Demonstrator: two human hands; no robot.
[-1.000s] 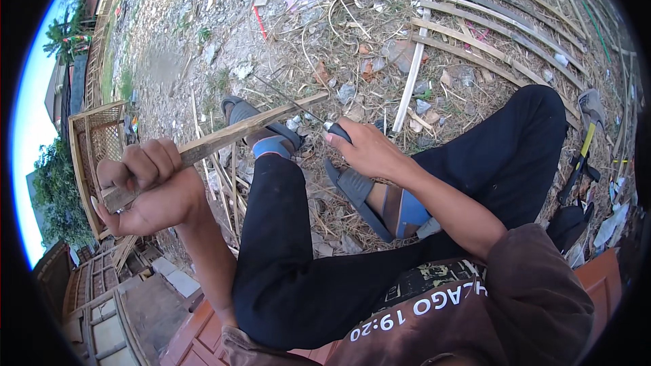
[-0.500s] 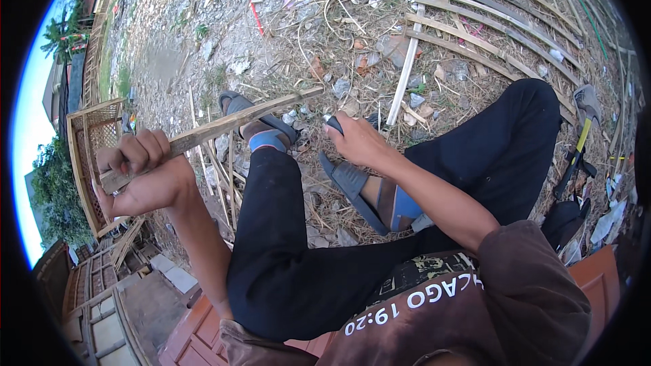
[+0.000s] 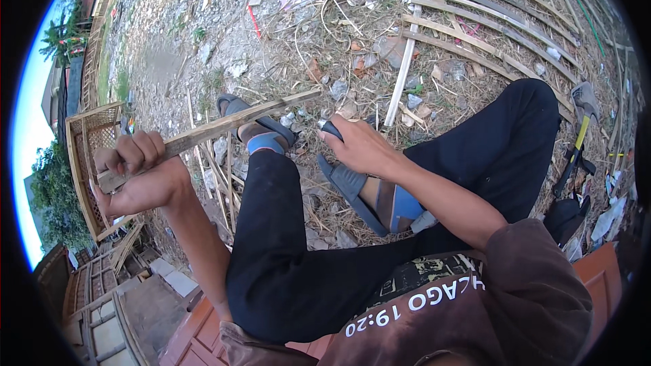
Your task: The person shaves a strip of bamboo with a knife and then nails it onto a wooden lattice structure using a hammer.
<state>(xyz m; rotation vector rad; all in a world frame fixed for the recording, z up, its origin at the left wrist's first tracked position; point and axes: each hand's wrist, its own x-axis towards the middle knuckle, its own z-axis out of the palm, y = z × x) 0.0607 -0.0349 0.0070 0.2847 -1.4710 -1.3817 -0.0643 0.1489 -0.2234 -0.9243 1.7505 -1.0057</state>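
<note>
My left hand [image 3: 135, 169] is wrapped round one end of a wooden strip [image 3: 234, 120], which slants up and away to the right over my left foot. In my right hand [image 3: 363, 148] is a tool with a black handle [image 3: 332, 129] and a short metal collar at its front. What kind of tool it is I cannot make out, since no blade shows clearly. The collar sits a little below the strip's far end, apart from it. Below the right hand is my sandalled right foot [image 3: 356, 193].
A slatted wooden frame [image 3: 488, 20] lies on the stony, straw-strewn ground at the far right. A hammer with a yellow and black handle [image 3: 580, 134] rests beside my right knee. Thin wood strips [image 3: 217, 176] lie near my left leg, with a lattice panel [image 3: 80, 163] at the left.
My right hand has shifted slightly down and left, and its tool handle now tilts more toward me. The strip and my left hand have barely moved.
</note>
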